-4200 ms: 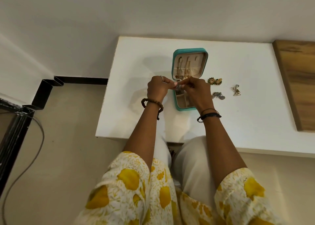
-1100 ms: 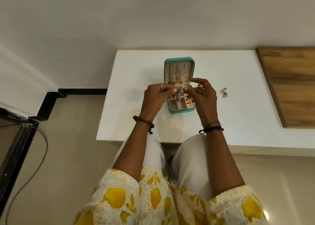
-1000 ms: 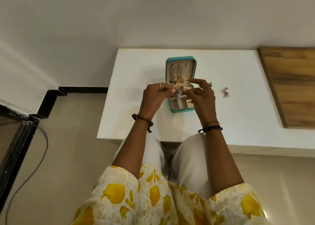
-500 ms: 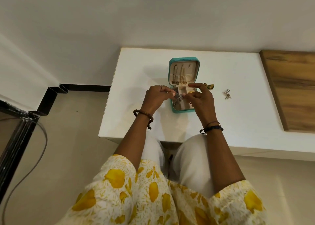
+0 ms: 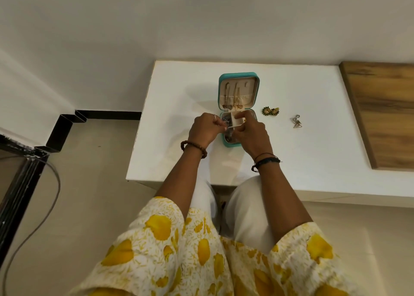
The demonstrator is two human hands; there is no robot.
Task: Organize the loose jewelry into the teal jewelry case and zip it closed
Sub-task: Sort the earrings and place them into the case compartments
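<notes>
Since half a second ago, your hands have dropped lower over the teal jewelry case [image 5: 238, 76], which lies open near the middle of the white table [image 5: 313, 152], well clear of its edges. Your left hand [image 5: 205, 128] pinches a small silvery piece [image 5: 225, 122], seemingly an earring; your right hand [image 5: 252, 134] fingers curl around it too. Gold-green earrings [image 5: 270, 111] and silver earrings [image 5: 296, 121] lie right of the case. No writing is legible.

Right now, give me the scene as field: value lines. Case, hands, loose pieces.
case: teal jewelry case open flat on white table, chains in lid
left hand: pinches small silver piece over base tray
right hand: pinches the same piece
loose: green-gold earrings, silver triangle earrings, both right of case
zip: undone
</notes>
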